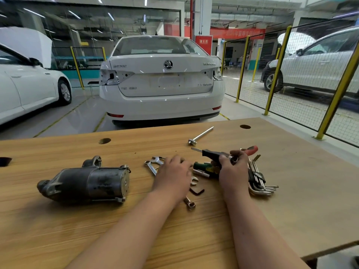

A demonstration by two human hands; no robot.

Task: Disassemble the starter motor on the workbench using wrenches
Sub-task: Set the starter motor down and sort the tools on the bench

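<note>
Head view: my right hand (233,168) curls its fingers round a black-handled tool (210,153), perhaps a screwdriver. My left hand (172,175) lies relaxed over the silver open-ended wrenches (153,164), seemingly holding nothing. The dark grey cylindrical starter motor (85,183) lies on its side on the wooden workbench (291,191), left of both hands.

Wide garage hall, glossy grey floor (77,113) w/ yellow lines (60,118). White car (163,84) dead centre, tail toward us, just beyond the wooden workbench (291,181). 2nd white car (29,90) at left, silver car (320,65) at right behind a mesh fence (303,105) w/ yellow posts. Strip lights (110,16) overhead, white pillar (203,16) centre-back, red banner (237,33) beside it. Glass wall (97,35) back left.
</note>
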